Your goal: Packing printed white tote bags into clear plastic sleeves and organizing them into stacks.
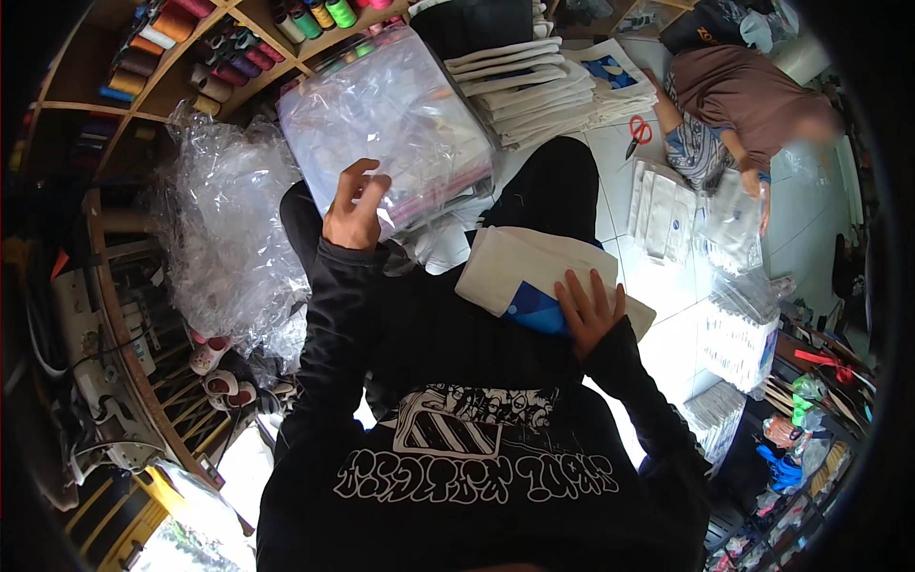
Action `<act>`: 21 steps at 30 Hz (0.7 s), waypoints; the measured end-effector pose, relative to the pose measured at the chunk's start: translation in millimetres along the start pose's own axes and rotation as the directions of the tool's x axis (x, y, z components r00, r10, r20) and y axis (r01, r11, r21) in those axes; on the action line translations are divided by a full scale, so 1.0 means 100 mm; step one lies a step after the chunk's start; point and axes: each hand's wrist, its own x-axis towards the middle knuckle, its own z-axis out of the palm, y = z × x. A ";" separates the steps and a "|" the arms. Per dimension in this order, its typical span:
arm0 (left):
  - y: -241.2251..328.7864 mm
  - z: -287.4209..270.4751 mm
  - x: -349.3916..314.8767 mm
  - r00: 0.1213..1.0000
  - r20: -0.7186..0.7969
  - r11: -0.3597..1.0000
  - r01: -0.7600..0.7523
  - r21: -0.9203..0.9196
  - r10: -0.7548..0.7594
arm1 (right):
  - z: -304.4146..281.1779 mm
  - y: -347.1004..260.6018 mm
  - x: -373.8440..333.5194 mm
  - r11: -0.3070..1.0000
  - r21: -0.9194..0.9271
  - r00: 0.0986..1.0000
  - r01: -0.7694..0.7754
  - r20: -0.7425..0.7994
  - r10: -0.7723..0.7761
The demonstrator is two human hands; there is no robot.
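Note:
Across my lap lies a folded cream cloth item [496, 265] with a blue printed patch at its lower edge. My right hand [589, 310] rests on its right end, fingers spread flat on the fabric. My left hand [355, 205] is raised at the near edge of a stack of clear plastic bags or sheets [381, 105]. Its fingers are bent and apart, with nothing visible between them. Whether its fingertips touch the plastic, I cannot tell.
Crumpled clear plastic [224, 229] is heaped on the left, below shelves of thread spools [148, 57]. Folded cream cloths [519, 91] are stacked ahead. Red-handled scissors [639, 136] lie on the tiled floor near another person [743, 105], whose hands are at a cloth in plastic [732, 221].

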 end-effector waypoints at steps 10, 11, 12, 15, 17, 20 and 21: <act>-0.19 -0.17 0.09 0.930 0.276 0.959 -0.274 0.074 0.244 | 0.00 0.00 0.04 0.996 0.081 0.962 -0.041 -0.267 0.062; -0.21 -0.16 0.10 0.938 0.263 0.957 -0.264 0.116 0.227 | -0.09 0.04 0.04 0.996 0.078 0.960 -0.043 -0.273 0.062; -0.23 -0.15 0.11 0.945 0.252 0.954 -0.255 0.160 0.210 | -0.17 0.10 0.05 0.982 0.183 0.964 -0.057 -0.246 0.102; -0.23 -0.15 0.14 0.959 0.229 0.948 -0.219 0.232 0.166 | -0.36 0.24 0.11 0.943 0.328 0.965 -0.051 -0.228 0.131; -0.27 -0.14 0.13 0.966 0.218 0.963 -0.182 0.201 0.137 | -0.62 0.28 0.15 0.906 0.422 0.974 -0.020 -0.196 0.113; -0.27 -0.14 0.19 0.977 0.192 0.980 -0.126 0.152 0.096 | -0.92 0.31 0.12 0.922 0.384 0.996 0.058 -0.086 -0.027; -0.26 -0.13 0.22 0.981 0.179 0.982 -0.109 0.152 0.081 | -0.93 0.26 0.13 0.922 0.382 0.995 0.061 -0.094 -0.026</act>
